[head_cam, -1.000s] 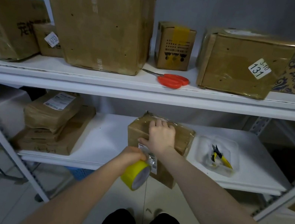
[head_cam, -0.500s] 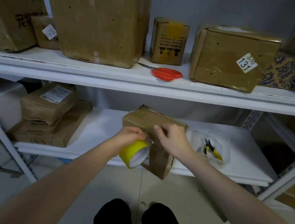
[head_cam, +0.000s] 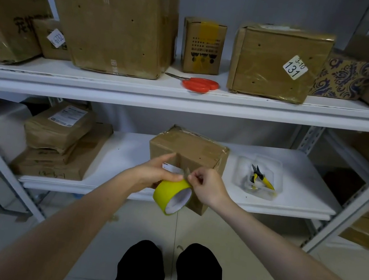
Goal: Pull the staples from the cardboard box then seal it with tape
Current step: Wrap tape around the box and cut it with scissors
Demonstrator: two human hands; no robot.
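A small cardboard box [head_cam: 198,148] sits on the lower white shelf [head_cam: 127,154], its near end overhanging the front edge. In front of it my left hand [head_cam: 152,171] grips a yellow roll of tape [head_cam: 170,195]. My right hand [head_cam: 207,185] pinches the loose end of the tape at the top of the roll, just before the box's near face. A white label on that face shows between my hands.
A clear plastic tray [head_cam: 260,177] with yellow-handled pliers [head_cam: 261,178] stands right of the box. Stacked parcels [head_cam: 61,141] fill the shelf's left. On the upper shelf [head_cam: 185,101] lie red scissors [head_cam: 198,84] among several boxes. My legs stand on the tiled floor below.
My right hand left the top of the box and came down to the roll, where it now pinches the tape end. My left hand raised the roll slightly.
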